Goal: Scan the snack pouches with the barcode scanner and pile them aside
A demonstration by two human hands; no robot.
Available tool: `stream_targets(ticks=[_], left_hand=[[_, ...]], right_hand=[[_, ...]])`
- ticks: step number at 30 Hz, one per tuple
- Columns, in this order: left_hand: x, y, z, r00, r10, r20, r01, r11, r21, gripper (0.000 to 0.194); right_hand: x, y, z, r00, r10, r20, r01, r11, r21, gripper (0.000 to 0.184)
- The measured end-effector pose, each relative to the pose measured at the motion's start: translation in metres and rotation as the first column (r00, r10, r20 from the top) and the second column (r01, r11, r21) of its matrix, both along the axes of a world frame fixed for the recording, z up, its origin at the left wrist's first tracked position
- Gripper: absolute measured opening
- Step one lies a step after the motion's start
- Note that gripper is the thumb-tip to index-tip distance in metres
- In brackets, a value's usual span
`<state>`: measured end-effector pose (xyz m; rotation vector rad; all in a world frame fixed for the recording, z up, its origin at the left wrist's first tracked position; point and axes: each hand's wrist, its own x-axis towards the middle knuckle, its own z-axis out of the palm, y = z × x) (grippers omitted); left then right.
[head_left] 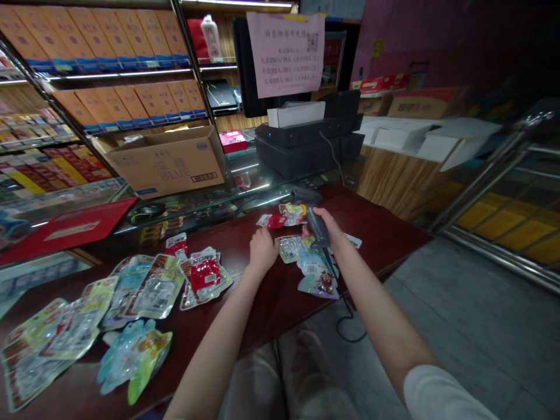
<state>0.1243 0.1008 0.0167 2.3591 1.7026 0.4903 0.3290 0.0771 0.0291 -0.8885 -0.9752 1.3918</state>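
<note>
My right hand (327,226) clasped round handle of black scanner (318,227), over packets (314,272) on dark red table (385,227); forearm reaching forward, slanting inward. My left hand (263,249) low, back up, fingers curled, just beside red packet (273,221); cannot tell whether they pinch anything. Left forearm slants inward too.

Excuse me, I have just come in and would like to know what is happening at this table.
A person's right hand grips a handheld scanner by its handle, above some packets on the dark red table. The left hand is beside a small red packet; whether its fingers touch it is unclear. A bluish packet lies below the scanner, nearer the person. More packets lie spread over the table's left side, some overlapping.
</note>
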Motion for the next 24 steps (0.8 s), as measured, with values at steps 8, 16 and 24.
stream_targets(ticks=[8,16,24], left_hand=[[0.017,0.034,-0.018,0.982,0.177,0.066,-0.172,0.982,-0.079,0.055],[0.013,0.034,-0.025,0.981,0.174,0.089,-0.173,0.985,-0.02,0.044],[0.01,0.039,-0.026,0.976,0.217,0.033,-0.218,0.975,0.046,0.052]], right_hand=[[-0.009,-0.005,-0.013,0.994,0.068,-0.088,-0.074,0.995,-0.063,0.045],[-0.012,-0.009,-0.015,0.998,0.069,-0.005,-0.069,0.995,-0.072,0.048],[-0.011,-0.009,-0.015,0.998,0.05,-0.034,-0.052,0.997,-0.055,0.046]])
